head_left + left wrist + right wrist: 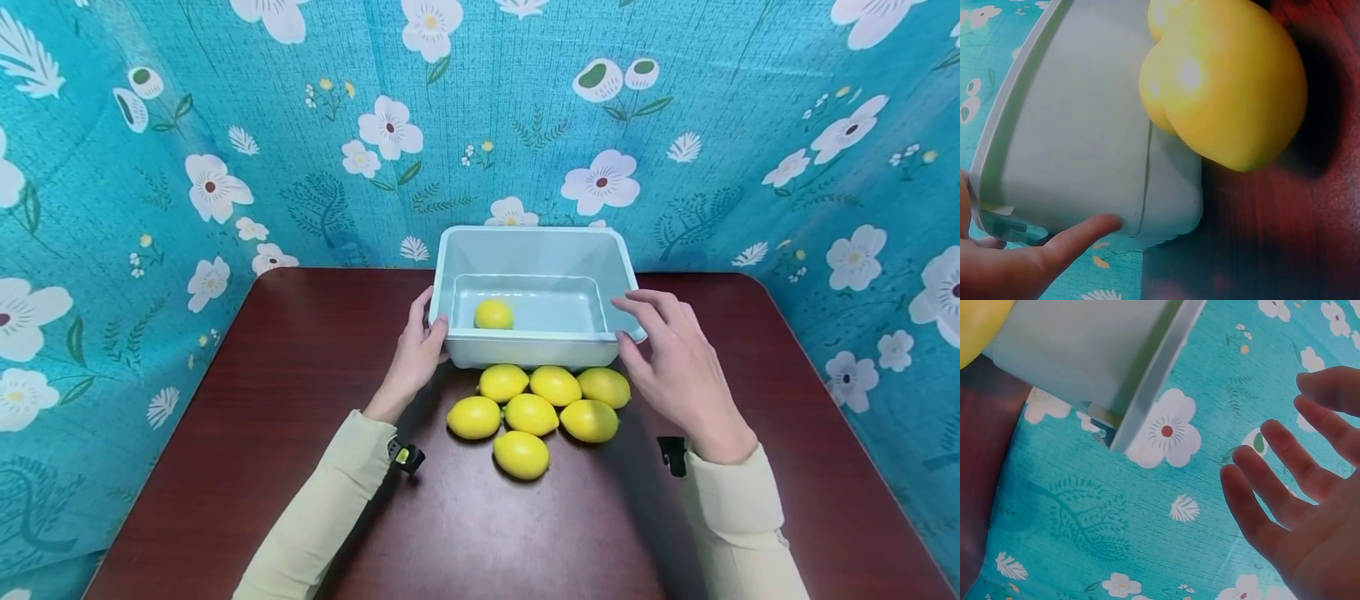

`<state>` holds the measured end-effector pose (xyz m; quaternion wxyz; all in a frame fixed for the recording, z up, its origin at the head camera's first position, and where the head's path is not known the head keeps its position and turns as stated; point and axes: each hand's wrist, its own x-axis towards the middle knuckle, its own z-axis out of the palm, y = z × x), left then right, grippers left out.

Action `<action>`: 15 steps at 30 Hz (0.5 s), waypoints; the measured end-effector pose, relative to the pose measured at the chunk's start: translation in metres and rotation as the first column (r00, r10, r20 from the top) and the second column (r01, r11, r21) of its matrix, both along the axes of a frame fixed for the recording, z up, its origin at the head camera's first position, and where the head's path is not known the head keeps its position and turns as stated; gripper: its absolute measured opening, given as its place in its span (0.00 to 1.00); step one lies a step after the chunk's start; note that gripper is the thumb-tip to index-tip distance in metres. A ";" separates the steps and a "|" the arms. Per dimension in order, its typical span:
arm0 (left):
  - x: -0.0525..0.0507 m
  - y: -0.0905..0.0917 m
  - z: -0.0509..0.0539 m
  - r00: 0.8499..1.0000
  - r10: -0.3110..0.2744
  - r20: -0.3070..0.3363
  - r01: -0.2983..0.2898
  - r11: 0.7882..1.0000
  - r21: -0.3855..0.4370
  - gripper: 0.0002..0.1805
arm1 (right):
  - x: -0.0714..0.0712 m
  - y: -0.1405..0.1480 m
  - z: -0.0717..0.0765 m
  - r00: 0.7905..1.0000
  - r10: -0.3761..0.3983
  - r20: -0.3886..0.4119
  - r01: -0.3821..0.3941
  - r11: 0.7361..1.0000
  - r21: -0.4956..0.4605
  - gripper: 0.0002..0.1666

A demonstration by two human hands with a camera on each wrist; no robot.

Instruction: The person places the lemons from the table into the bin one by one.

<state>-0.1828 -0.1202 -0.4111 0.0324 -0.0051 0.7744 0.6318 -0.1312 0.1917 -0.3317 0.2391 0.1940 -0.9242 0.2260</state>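
A pale blue plastic bin stands at the back of the table with one lemon lying inside, toward its left front. My left hand holds the bin's left front corner; in the left wrist view a digit lies against the bin wall. Over the right rim hovers my right hand, holding nothing. The right wrist view shows its fingers spread and apart from the bin. Several lemons lie in a cluster just in front of the bin, the foremost lemon nearest me.
The dark red-brown table extends to both sides of the bin and toward me. A turquoise flowered cloth hangs close behind the bin and along both sides. Small black devices are strapped at both wrists.
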 end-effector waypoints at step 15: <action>-0.001 -0.001 -0.002 1.000 0.001 0.009 -0.001 1.000 -0.014 0.31 | 0.021 -0.002 0.005 0.999 0.005 0.051 -0.006 1.000 0.016 0.23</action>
